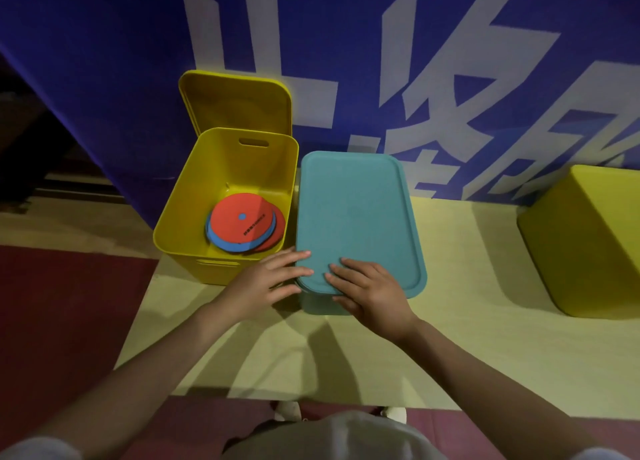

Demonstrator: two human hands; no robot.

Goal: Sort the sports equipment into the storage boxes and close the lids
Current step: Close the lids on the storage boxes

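Blue banner (104, 44) with large white characters behind pale yellow table (485, 338), left hand (266, 279) and right hand (370, 290) flat, fingers straight, on shut teal lid (356, 210), red-blue discs (242, 225) with unreadable black print inside open yellow box (180, 217).

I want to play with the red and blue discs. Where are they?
In the head view, the discs lie stacked at the bottom of the open yellow box, left of the teal box lid that both hands are pressing.
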